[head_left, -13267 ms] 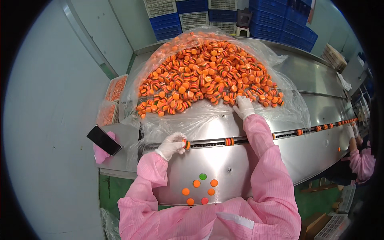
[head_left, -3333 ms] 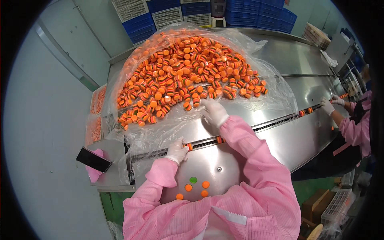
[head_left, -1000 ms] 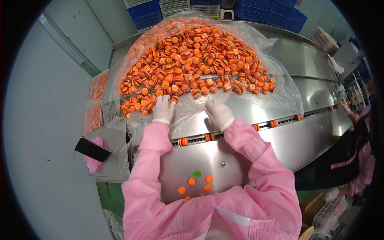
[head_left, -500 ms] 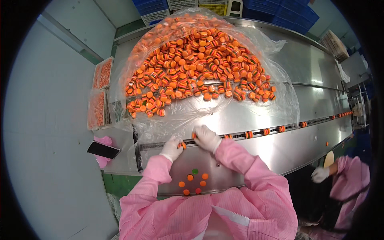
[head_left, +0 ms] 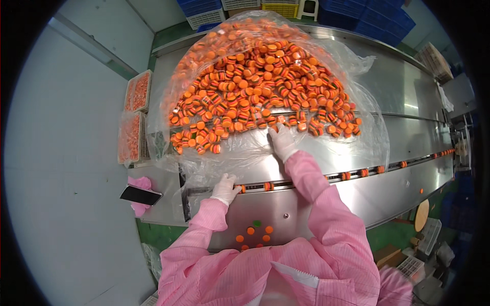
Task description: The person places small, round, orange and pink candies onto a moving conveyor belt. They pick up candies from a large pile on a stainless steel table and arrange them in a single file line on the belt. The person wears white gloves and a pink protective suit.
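Up from the track to the heap goes the right hand [head_left: 282, 142], while the left hand [head_left: 224, 189] stays low! Across the steel surface [head_left: 377, 196] spreads clear plastic [head_left: 235, 158], bearing that big heap of striped round candies [head_left: 255, 94]; nearer, the narrow track [head_left: 284, 184] carries a spaced line of them. Right fingertips meet the heap's near edge, left fingertips a striped candy [head_left: 242, 189] on the track; can't tell whether either grips. Flat loose discs [head_left: 250, 231] lie nearest the body.
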Demonstrator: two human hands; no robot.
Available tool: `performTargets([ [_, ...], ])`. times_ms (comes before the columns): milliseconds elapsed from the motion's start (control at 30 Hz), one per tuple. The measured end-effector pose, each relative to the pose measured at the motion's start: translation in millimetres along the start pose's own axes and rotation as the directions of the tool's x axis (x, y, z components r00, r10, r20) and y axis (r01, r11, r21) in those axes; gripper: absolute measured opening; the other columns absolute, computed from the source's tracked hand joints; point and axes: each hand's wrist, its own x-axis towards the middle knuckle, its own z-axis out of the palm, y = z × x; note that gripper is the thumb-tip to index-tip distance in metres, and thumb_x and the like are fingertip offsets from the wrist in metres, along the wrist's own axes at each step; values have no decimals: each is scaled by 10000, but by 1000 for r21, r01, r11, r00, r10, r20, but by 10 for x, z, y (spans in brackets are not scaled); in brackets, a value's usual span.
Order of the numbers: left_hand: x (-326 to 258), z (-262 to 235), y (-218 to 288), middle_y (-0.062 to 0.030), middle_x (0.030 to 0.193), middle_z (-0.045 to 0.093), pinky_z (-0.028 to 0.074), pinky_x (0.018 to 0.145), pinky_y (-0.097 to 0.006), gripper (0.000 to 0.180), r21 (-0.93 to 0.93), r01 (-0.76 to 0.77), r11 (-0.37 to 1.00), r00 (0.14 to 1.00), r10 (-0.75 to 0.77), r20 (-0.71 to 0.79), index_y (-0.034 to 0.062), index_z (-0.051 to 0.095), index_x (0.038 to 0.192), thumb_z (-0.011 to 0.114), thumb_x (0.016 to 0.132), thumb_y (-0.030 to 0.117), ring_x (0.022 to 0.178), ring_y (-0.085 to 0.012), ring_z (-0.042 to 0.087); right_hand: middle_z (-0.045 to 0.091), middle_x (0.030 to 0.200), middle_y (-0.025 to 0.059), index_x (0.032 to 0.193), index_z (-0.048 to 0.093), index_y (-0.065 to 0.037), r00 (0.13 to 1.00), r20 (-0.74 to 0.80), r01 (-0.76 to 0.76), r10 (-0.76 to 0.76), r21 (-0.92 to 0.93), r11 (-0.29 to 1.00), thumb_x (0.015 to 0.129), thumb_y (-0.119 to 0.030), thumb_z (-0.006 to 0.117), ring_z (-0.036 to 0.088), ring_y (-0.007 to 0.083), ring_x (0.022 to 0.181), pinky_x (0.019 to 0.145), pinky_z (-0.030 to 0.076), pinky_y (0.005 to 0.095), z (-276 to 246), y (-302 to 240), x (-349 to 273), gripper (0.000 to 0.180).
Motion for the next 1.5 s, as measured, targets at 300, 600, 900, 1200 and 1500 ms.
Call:
performTargets([
  [300, 782, -294, -501, -162, 1026, 467, 431, 805, -408, 307, 425, -159, 891, 786, 375, -492, 102, 548, 1005, 541, 708, 28, 973, -341, 451, 532, 845, 200, 868, 589, -56, 999, 8, 47, -53, 345, 937, 744, -57, 505, 539, 376, 761, 626, 446, 444, -180, -359, -248, 150],
  [600, 727, -631, -418, -145, 983, 480, 451, 774, -404, 278, 525, -178, 832, 949, 286, -132, 102, 541, 996, 503, 735, 13, 957, -319, 477, 559, 922, 126, 887, 576, -45, 836, -151, 546, -528, 133, 827, 667, -100, 554, 564, 294, 832, 718, 468, 415, 354, -752, -1364, 228],
  [900, 79, -28, -285, -151, 946, 453, 428, 760, -394, 300, -112, -411, 905, 912, 409, -41, 118, 554, 961, 498, 718, -49, 897, -337, 508, 532, 997, 196, 1075, 545, -84, 963, -222, -155, 153, 11, 988, 771, -137, 554, 531, 352, 893, 744, 444, 434, -252, -7, -86, 309],
  [1200, 208, 432, -21, -197, 975, 474, 425, 766, -440, 231, 9, -216, 976, 973, 216, -79, 48, 466, 965, 522, 744, 10, 898, -395, 507, 565, 885, 170, 904, 521, -28, 978, -159, -136, 135, 4, 991, 737, -80, 549, 523, 353, 785, 733, 431, 393, 221, 288, -117, 177],
  [1500, 751, -651, -540, -163, 948, 487, 408, 802, -424, 288, 205, 54, 977, 780, 87, -619, 49, 522, 1007, 606, 760, 171, 966, -348, 473, 520, 801, 130, 812, 547, -44, 903, -136, 421, -408, 476, 772, 706, -61, 583, 515, 297, 804, 719, 434, 370, 164, -671, -735, 113],
])
